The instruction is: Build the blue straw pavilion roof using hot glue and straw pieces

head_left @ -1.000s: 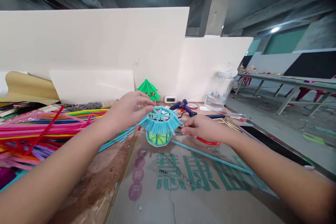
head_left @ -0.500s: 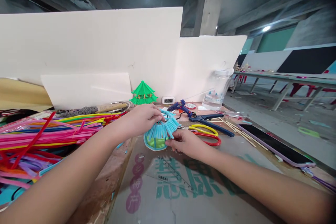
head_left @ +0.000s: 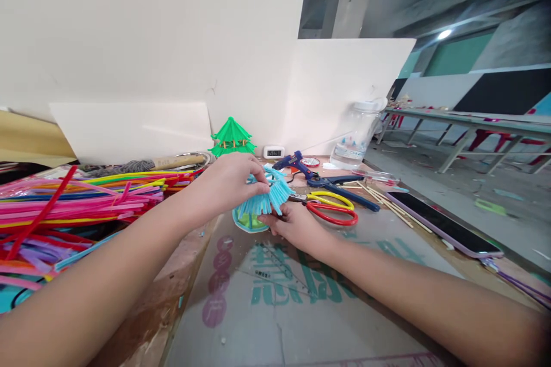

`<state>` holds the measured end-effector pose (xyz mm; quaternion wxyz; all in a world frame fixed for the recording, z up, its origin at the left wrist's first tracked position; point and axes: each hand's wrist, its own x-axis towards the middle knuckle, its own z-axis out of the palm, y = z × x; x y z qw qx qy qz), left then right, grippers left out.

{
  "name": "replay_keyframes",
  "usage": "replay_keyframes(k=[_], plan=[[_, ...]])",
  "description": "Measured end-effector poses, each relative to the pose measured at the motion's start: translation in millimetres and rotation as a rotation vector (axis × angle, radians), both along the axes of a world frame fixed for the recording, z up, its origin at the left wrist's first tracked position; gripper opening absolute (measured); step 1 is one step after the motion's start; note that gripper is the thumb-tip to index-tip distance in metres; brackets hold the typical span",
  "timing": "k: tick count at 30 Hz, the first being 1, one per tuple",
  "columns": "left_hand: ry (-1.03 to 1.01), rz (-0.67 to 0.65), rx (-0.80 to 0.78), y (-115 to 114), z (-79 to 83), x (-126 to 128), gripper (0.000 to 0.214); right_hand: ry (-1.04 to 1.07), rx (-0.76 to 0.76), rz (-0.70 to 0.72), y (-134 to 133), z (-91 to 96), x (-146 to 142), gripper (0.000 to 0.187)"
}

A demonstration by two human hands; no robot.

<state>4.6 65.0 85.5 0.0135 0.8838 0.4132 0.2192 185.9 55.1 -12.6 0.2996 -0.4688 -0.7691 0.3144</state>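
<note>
My left hand point(head_left: 228, 182) pinches the blue straw roof point(head_left: 270, 198) at its top, my right hand point(head_left: 293, 226) grips its rim; I judge it fully fringed but tilted, not seated square, on the green base point(head_left: 248, 222) on the table point(head_left: 365, 304).

Craft workshop: bare concrete ceiling, worktable point(head_left: 301, 309) strewn with coloured straws point(head_left: 77, 200), glue gun point(head_left: 297, 164), scissors point(head_left: 331, 206).

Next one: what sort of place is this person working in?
Likely a craft workbench in a bare concrete hall. A heap of coloured straws, a glue gun and scissors lie on it, and the left hand and right hand hold a blue straw model. Long tables stand behind.
</note>
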Motion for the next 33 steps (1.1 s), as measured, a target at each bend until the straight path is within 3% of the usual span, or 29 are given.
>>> replay_keyframes(k=[4,10,15,19,22,26,29,33], plan=[[-0.004,0.050,0.045,-5.7,5.5,0.6,0.022,0.019,-0.005,0.007,1.2,-0.3,-0.1,0.030],[-0.307,0.102,0.043,-13.7,18.6,-7.3,0.030,0.018,-0.025,0.020,2.9,-4.1,0.7,0.029],[-0.170,0.142,0.058,-16.5,22.4,-9.9,0.043,-0.107,0.163,0.009,2.9,-2.9,10.6,0.018],[-0.075,0.141,0.034,-12.1,17.5,-14.5,0.036,-0.404,0.330,0.017,-2.2,23.0,29.5,0.023],[-0.059,0.131,0.055,-8.9,13.8,-18.4,0.021,-0.611,0.300,0.031,-5.7,51.8,43.7,0.033],[0.023,0.109,0.117,-8.0,12.8,-17.6,0.028,-0.438,0.445,-0.053,-6.3,70.6,48.0,0.026],[0.112,0.084,0.125,-7.4,11.5,-14.8,0.034,-0.288,0.527,-0.113,-5.2,63.6,42.2,0.017],[0.174,0.066,0.084,-5.7,7.7,-12.7,0.033,-0.254,0.550,-0.104,-2.3,49.9,36.6,0.012]])
